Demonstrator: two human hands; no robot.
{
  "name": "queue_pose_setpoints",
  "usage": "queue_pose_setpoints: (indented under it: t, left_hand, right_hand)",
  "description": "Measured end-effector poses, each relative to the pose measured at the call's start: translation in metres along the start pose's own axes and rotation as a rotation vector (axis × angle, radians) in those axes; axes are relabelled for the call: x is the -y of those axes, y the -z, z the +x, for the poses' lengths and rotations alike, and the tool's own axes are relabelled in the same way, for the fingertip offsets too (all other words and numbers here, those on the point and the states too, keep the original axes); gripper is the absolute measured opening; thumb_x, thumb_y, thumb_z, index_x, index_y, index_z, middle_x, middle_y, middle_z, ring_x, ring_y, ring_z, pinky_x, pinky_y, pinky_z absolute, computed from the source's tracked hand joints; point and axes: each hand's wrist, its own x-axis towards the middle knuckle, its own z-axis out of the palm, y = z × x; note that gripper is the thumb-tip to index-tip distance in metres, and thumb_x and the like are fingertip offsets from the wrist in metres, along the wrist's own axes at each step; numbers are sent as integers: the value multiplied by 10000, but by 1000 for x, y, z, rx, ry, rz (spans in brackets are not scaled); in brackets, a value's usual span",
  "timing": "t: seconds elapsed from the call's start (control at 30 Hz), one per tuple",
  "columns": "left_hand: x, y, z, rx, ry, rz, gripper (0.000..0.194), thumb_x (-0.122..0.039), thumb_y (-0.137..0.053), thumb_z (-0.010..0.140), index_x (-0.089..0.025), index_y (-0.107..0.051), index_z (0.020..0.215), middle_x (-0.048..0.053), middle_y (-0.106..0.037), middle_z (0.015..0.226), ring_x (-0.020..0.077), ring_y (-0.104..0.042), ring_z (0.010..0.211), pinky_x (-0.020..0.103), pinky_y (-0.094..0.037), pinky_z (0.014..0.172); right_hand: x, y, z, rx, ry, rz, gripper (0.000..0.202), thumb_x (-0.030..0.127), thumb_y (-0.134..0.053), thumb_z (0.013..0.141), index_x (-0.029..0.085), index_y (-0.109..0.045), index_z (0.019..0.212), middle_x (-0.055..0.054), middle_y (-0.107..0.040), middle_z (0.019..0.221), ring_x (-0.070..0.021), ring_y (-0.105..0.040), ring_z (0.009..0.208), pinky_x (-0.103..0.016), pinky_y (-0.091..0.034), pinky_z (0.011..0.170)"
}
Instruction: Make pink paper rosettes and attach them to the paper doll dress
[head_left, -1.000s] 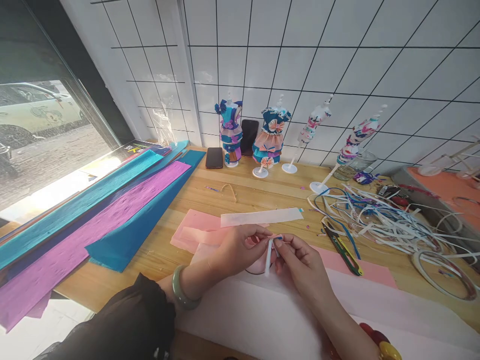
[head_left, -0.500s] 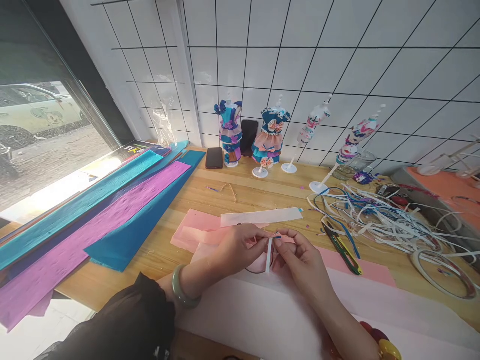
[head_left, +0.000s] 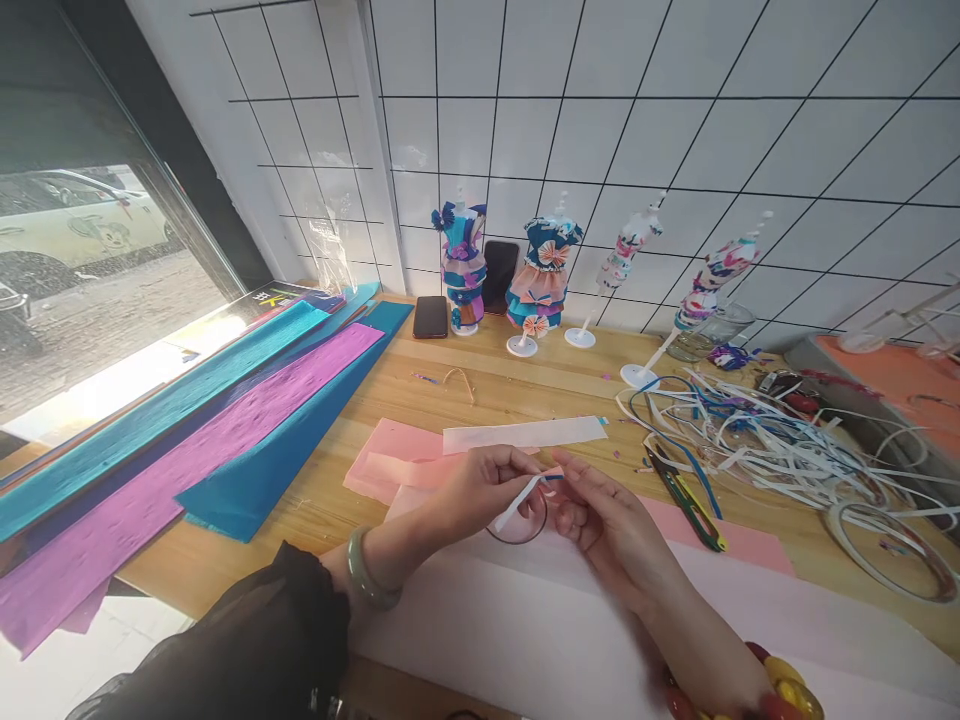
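Above the white paper sheet (head_left: 480,620), my left hand (head_left: 469,505) pinches a small folded paper piece (head_left: 553,476) with blue and salmon on it. A narrow white strip (head_left: 517,503) slants down to the left from this piece. My right hand (head_left: 619,530) is at its right end, thumb and forefinger tips close together on it and the other fingers curled. Just below the hands shows a thin dark-edged ring (head_left: 517,541), partly covered by the strip. Salmon paper (head_left: 390,445) and a pale paper strip (head_left: 525,434) lie beyond my hands.
Dressed miniature mannequins (head_left: 536,285) stand along the tiled wall, beside two phones (head_left: 430,317). Teal and purple paper lengths (head_left: 300,390) lie left. To the right are a green cutter knife (head_left: 686,498), a tangle of white strips (head_left: 772,450) and a tape roll (head_left: 892,550).
The white strip has swung from hanging nearly straight down to slanting left. My right hand has turned a little and its fingers have shifted. More of the thin ring shows.
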Motion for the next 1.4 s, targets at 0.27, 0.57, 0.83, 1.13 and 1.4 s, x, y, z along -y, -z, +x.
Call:
queue_pose_setpoints:
  t: [0.27,0.57,0.83,1.13,1.4]
  left_hand:
    - [3,-1,0,-9,118,-95,317,-392,-721,643,-123,-562,692,66,-686,733,177,-663,745,326,-524,723]
    - [9,-1,-1,-59,87,128,135,-258,-610,734,-132,-563,724,18,-655,681,121,-618,653,228,-460,598]
    - [5,1,1,-85,143,76,126,-253,-600,732,-128,-589,737,17,-638,681,122,-622,658,241,-472,634]
    - [2,12,5,-113,181,-277,227,-326,-650,708,-111,-589,748,63,-653,691,121,-612,617,253,-480,622]
    - [5,13,5,-92,129,-131,206,-313,-636,717,-113,-600,744,47,-631,703,101,-574,600,241,-446,621]
  right_hand:
    - [0,7,4,22,-26,36,301,274,-708,686,200,-664,975,-18,-700,865,-39,-467,445,-190,-425,471]
    - [-9,1,-9,-5,463,-597,341,208,-611,740,275,-644,1073,-78,-594,1206,-94,-558,514,-263,-468,472]
    - [-14,7,-5,64,842,-939,231,144,-545,779,286,-715,844,-77,-599,1182,-244,-596,1015,-366,-531,728]
    - [-16,7,-5,60,816,-1045,206,183,-525,785,252,-715,828,-92,-515,1306,-264,-571,1083,-252,-513,522]
    - [-8,6,-6,54,549,-773,235,330,-527,811,222,-709,707,-111,-645,1120,-268,-524,1132,-304,-512,718]
